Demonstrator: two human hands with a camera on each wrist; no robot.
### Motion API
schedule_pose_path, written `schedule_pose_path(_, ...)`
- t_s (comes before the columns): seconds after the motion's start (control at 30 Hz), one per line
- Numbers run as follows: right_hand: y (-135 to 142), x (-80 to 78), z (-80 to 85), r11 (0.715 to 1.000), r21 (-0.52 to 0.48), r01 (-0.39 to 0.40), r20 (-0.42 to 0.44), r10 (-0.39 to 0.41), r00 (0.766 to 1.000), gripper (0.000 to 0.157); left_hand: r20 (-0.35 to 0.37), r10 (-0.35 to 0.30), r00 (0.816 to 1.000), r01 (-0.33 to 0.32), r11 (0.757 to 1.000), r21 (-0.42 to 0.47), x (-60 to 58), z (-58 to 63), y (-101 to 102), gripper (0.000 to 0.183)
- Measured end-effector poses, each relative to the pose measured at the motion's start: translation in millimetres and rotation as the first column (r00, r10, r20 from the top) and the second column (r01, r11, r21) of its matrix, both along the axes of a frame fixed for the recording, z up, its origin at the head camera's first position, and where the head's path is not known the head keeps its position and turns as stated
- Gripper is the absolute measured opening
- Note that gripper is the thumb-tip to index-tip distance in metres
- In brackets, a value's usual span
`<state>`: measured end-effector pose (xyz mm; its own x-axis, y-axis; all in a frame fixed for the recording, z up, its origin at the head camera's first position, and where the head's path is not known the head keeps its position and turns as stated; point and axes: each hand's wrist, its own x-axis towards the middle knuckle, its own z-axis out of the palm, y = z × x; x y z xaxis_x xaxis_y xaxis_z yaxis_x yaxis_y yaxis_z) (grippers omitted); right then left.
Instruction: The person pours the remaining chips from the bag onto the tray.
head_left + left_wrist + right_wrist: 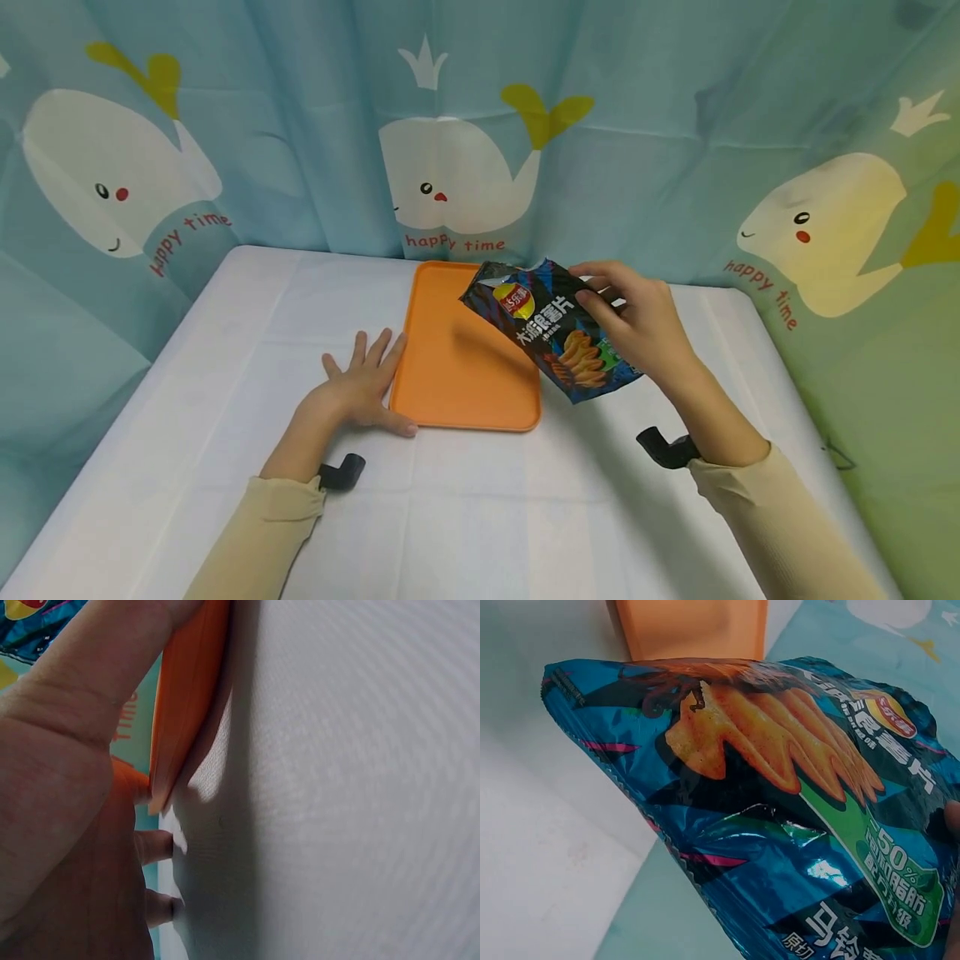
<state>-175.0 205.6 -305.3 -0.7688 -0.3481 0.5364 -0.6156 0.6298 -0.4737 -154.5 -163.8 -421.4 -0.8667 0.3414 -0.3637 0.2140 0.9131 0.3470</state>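
Note:
A dark blue potato chip bag (551, 329), printed with ridged chips, hangs tilted in the air over the right side of an orange tray (457, 375). My right hand (637, 312) pinches the bag along its upper right side, between thumb and fingers. A silvery patch shows at the bag's upper left end. On the table my left hand (360, 387) lies with its fingers spread, against the tray's left edge. From the right wrist, the chip bag (765, 810) fills most of the view. The left wrist view has the tray's side (191, 697) next to the thumb.
A white cloth covers the table (465, 517). Behind it hangs a blue-green curtain (322, 125) with whale prints, which continues along both sides. Black curved pieces (667, 450) sit at both wrists.

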Motion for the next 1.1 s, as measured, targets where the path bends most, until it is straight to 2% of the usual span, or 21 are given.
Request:
schedule_pose_path(0.43, -12.0, -7.5, 15.4, 0.987, 0.143, -0.078, -0.053, 0.087, 0.995, 0.027, 0.001, 0.008, 1.000, -0.008, 1.000, -0.019, -0.7, -1.8, -0.9, 0.144)
schedule_pose_path(0.77, -19.7, -8.7, 24.4, 0.966, 0.235, -0.109, -0.010, 0.115, 0.993, 0.027, 0.006, 0.018, 1.000, -0.018, 1.000, -0.023, -0.2, -0.9, 1.0, 0.144)
schedule_pose_path(1.1, -26.0, -11.5, 31.4, 0.942, 0.318, -0.109, 0.033, 0.104, 0.994, 0.029, 0.005, 0.013, 1.000, -0.013, 0.999, -0.034, -2.4, -2.5, 1.1, 0.145)
